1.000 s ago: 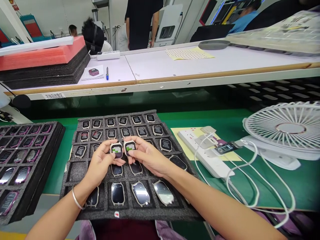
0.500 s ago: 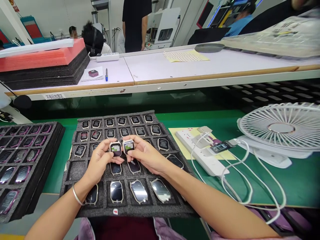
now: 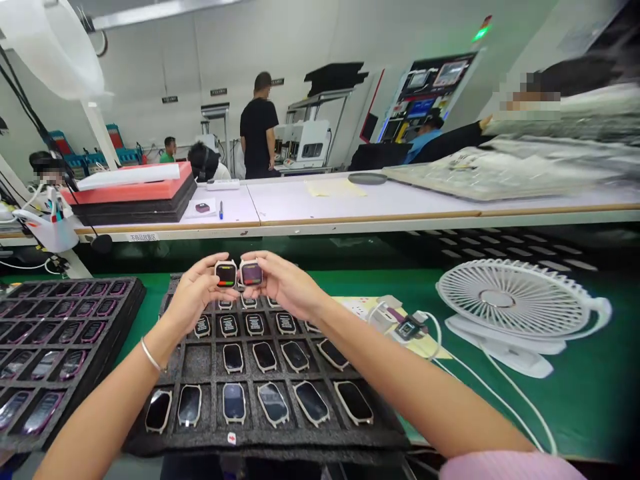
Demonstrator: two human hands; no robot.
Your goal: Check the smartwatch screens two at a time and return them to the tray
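My left hand [image 3: 200, 293] is closed round a smartwatch body [image 3: 227, 274] with a light metal frame and a lit screen showing coloured bars. Close beside it, my right hand [image 3: 285, 283] grips a second smartwatch body [image 3: 251, 273], its screen lit purple-grey. Both are held upright, faces toward me, above the far part of a black foam tray [image 3: 213, 417]. Rows of similar strapless watches sit in the tray's compartments, such as a dark-screened one [image 3: 233, 403] in the front row. Several screens farther back show white text.
At left lies another foam tray [image 3: 131, 313] of purple-framed watches. To the right are a white fan [image 3: 500, 300], a charger with a small screen [image 3: 409, 328] and white cables. A raised shelf [image 3: 300, 212] crosses behind, bearing foam sheets [image 3: 135, 190] and plastic-wrapped trays [image 3: 465, 177]. Several people are beyond.
My head view has tilted up, showing more of the room. Both hands have lifted the watches away from the tray, and their screens have changed from green-and-white patterns to other colours.
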